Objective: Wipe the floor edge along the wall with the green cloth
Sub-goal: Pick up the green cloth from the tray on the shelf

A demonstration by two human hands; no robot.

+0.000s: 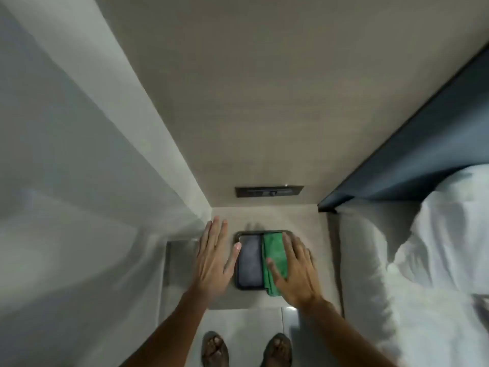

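A folded green cloth (pixel 274 256) lies in the right half of a dark tray (pixel 250 288) on a beige bedside ledge (pixel 264 218). A folded grey cloth (pixel 250 260) fills the tray's left half. My right hand (pixel 296 274) rests flat on the green cloth's right side with fingers spread, thumb across the cloth; it has not closed around it. My left hand (pixel 214 256) hovers open with straight fingers just left of the tray, thumb tip at the tray's edge.
A beige wall (pixel 251 102) rises behind the ledge with a dark switch panel (pixel 269 191). A pale wall (pixel 66 154) stands on the left. A bed with white pillows (pixel 410 260) and a dark headboard (pixel 423 144) fills the right. My sandalled feet (pixel 246 349) stand on pale tiles.
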